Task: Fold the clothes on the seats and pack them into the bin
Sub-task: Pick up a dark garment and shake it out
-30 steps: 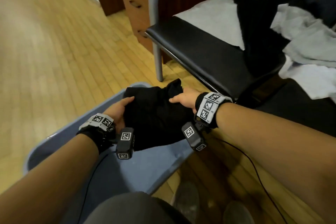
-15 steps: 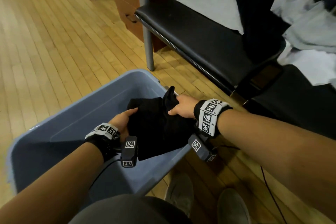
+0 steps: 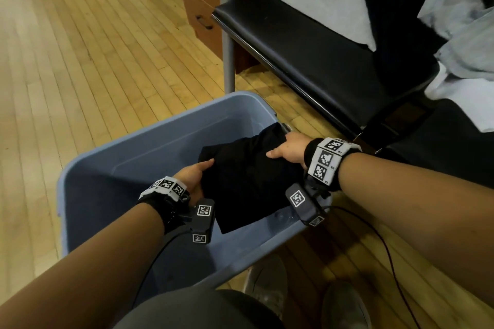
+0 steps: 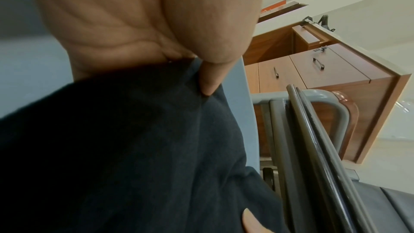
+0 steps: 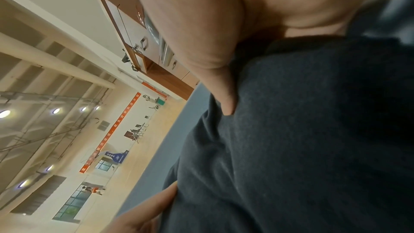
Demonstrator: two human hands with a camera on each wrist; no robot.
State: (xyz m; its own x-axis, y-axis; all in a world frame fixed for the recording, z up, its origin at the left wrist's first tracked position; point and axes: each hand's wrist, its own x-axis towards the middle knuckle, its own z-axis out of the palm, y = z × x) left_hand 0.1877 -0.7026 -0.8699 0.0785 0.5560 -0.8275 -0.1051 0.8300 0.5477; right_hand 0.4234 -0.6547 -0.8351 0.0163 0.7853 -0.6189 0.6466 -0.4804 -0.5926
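- Step: packing. Folded black garment [image 3: 248, 176] held over the bin [image 3: 112, 147], toward its right rim.
- Left hand [image 3: 193, 179] and right hand [image 3: 290, 151] each pinch an opposite edge, thumbs on top.
- Next, likely: lower flat, release.
- More clothes [image 3: 454, 35] remain on the seat [image 3: 307, 43].

The fingers of the left hand [image 3: 193, 178] and right hand [image 3: 290, 149] are tucked under the garment [image 3: 248, 179], with only the thumbs showing. The garment hides the bin [image 3: 149, 136] floor beneath it. On the far right, the clothes [image 3: 459, 43] on the seat [image 3: 307, 43] are cut by the picture's edge.
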